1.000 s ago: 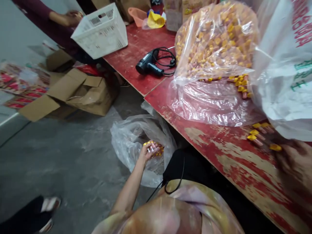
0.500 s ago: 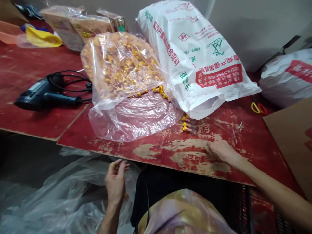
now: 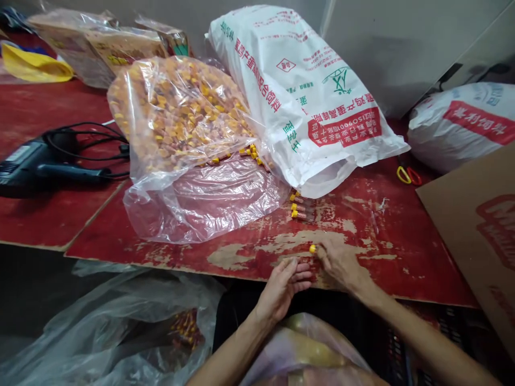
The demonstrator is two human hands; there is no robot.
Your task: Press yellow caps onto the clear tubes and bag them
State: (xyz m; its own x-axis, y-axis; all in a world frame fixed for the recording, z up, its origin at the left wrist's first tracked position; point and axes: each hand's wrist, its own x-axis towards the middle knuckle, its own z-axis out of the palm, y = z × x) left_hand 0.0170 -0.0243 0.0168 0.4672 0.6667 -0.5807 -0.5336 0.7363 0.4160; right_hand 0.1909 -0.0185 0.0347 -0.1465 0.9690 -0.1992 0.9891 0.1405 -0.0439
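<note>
My right hand (image 3: 341, 265) is closed over the worn part of the table, with a small yellow-capped tube (image 3: 313, 249) sticking out between its fingertips. Just to the left, my left hand (image 3: 284, 284) is held open at the table's front edge, fingers stretched toward the right hand and nothing visible in them. Several matching tubes (image 3: 298, 214) lie in a short row beyond the hands. Behind them, a large clear plastic bag (image 3: 205, 198) is full of the same yellow-capped pieces.
A white printed sack (image 3: 306, 102) leans behind the tubes. Scissors (image 3: 408, 175) and a cardboard box (image 3: 475, 209) are at right. A heat gun (image 3: 52, 166) with a coiled cord lies left. Below the red table (image 3: 161, 252), a clear bag (image 3: 112, 332) holds more pieces.
My left hand has moved right and up, its fingers now spread. My right hand has shifted left, close to it, and the yellow-capped tube now shows in its grip. The view has turned slightly right.
</note>
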